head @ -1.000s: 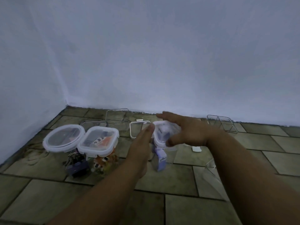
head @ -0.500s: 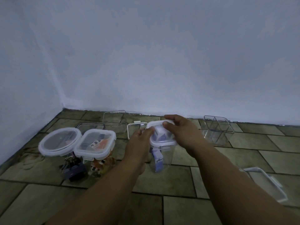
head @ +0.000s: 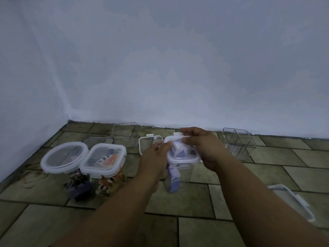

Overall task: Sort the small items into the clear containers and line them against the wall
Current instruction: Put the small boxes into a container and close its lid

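Over the tiled floor (head: 195,207), left hand (head: 154,157) pinching the lidded clear container (head: 179,168) at its lid's left edge, right hand (head: 201,145) curled, gripping the lid's far latch (head: 178,134).

Dim bluish light, soft focus, no hard shadows, wide-angle bending at edges.

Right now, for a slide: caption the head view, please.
Left hand and right hand grip the lid atop a tall clear container on the tiled floor.
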